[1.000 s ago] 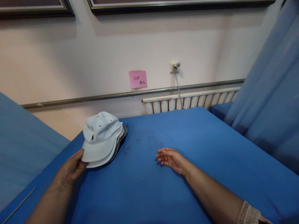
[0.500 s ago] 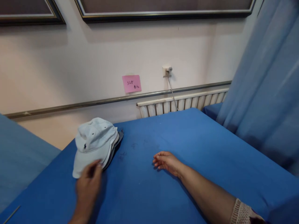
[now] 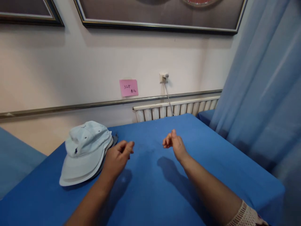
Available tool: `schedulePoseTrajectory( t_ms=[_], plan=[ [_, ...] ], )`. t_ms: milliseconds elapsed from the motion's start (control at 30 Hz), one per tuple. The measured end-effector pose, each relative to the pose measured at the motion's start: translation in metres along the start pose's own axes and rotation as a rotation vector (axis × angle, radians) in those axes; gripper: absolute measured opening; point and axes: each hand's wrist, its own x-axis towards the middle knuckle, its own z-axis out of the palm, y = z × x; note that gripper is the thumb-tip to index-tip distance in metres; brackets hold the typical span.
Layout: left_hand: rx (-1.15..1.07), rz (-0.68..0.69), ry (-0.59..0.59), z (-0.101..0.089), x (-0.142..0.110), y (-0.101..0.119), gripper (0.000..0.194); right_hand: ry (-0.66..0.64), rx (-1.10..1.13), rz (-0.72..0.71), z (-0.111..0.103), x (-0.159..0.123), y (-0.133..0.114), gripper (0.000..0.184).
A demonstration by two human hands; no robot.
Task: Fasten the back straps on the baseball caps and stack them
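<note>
A stack of baseball caps (image 3: pixel 87 142) lies at the left of the blue-covered table, a pale blue one on top and darker brims showing beneath. Just right of the brims, my left hand (image 3: pixel 118 156) is raised above the cloth, its fingers curled in and thumb pressed against them. It appears clear of the caps and nothing shows in it. My right hand (image 3: pixel 175 145) hovers over the middle of the table, fingers curled and thumb pointing up, with nothing visible in it. Both hands cast shadows on the cloth.
Behind the blue table (image 3: pixel 150 191) stand a white radiator (image 3: pixel 176 108) and a metal rail (image 3: pixel 98 104). A pink note (image 3: pixel 129 88) and a socket (image 3: pixel 164 78) with a plugged-in cord are on the wall. Blue curtains (image 3: pixel 256 84) hang at the right.
My left hand has left the top cap's brim and moved right and up. My right hand has risen off the cloth, turning thumb up and curling its fingers. The view has shifted slightly.
</note>
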Motion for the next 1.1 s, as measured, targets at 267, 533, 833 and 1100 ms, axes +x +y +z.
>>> schedulePoseTrajectory(
  t_ms=[267,533,833,1100],
  plan=[
    [-0.434,0.106,0.221,-0.006,0.03,0.021,0.068,0.087,-0.035,-0.275,0.003,0.019,-0.061,0.074],
    [-0.481,-0.44,0.147,0.019,0.085,-0.051,0.07,0.263,-0.199,0.248,-0.004,0.082,0.014,0.075],
    [-0.527,-0.454,0.126,0.018,0.078,-0.057,0.072,0.275,-0.227,0.291,-0.004,0.084,0.027,0.075],
    [-0.539,-0.453,0.096,0.027,0.069,-0.059,0.072,0.23,-0.233,0.314,0.004,0.079,0.032,0.075]
  ],
)
